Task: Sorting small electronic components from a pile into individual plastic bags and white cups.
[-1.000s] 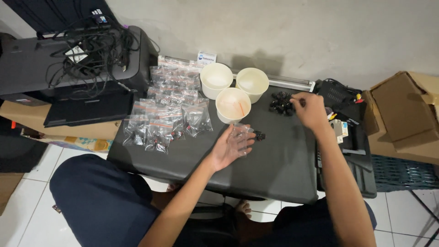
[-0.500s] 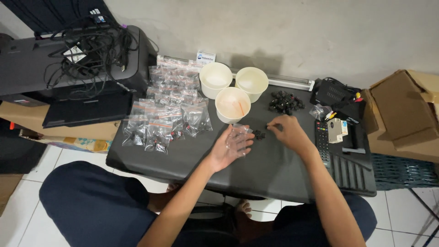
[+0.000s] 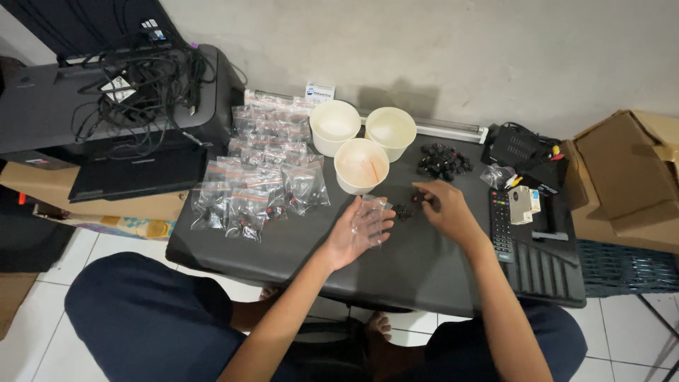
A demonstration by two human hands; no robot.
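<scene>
A white tiled floor and a pale wall frame a dark, flat-topped case [image 3: 297, 247] that serves as the work surface, with the person's knees under its near edge. Left of the case sits a black printer [image 3: 106, 120] with a tangle of cables on its lid; right of the case is an open cardboard box [image 3: 629, 177]. On the case, toward the wall, three cream paper cups [image 3: 361, 164] stand close together in a triangle. Left of the cups lies a spread of small clear bags [image 3: 265, 177] (each with dark bits inside). Right of the cups is a loose heap of small black parts [image 3: 443, 161], and farther right a black remote [image 3: 501, 223] lies along the case's edge.

In front of the cups, the left hand [image 3: 357, 233] is palm up, fingers curled around an empty-looking clear bag [image 3: 373, 216]. Just beside it, the right hand [image 3: 445, 212] rests palm down, fingertips pinched over a few black parts [image 3: 404, 210] lying on the case next to the bag's mouth; whether it grips any, I cannot tell.
</scene>
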